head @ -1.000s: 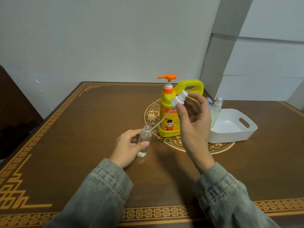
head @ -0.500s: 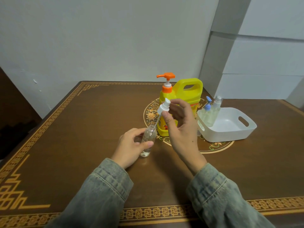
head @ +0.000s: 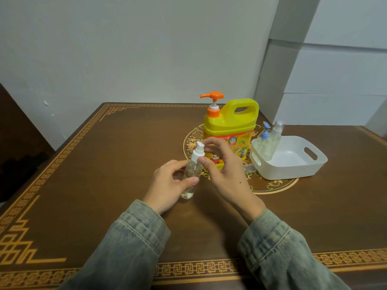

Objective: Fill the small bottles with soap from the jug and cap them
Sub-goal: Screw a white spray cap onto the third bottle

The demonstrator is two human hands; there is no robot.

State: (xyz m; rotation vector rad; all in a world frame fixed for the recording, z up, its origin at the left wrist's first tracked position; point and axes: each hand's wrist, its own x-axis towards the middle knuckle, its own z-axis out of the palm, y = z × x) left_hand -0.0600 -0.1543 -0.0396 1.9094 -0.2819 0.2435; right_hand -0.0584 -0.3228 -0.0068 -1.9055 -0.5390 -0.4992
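We had the small clear plastic bottle (head: 189,176) standing on the brown wooden table with the gold fret border (head: 109,164), its base on the wood and its long axis nearly upright, leaning a little toward the far side. Our left hand (head: 169,185) was wrapped around the bottle's lower body, thumb across the front and the other fingers behind it. Our right hand (head: 219,164) was pinched narrow on the white spray-pump cap (head: 197,152), thumb at the collar and forefinger curled over the top. The cap sat on the bottle's neck, in line with the body; whether its threads had caught we could not tell. Only a little liquid showed at the bottom of the bottle.

The relation that counted was the cap's axis against the bottle's: both ran the same way, so we judged that a twist of the right hand about that line, with the left holding the body firm, was what the capping called for. The right hand was the nearer to the cap, the left to the base.

Behind our hands stood the yellow plastic jug with the orange pump head (head: 230,130). To its right lay the white plastic basket (head: 314,166), with two capped bottles (head: 269,141) standing at its far left corner.
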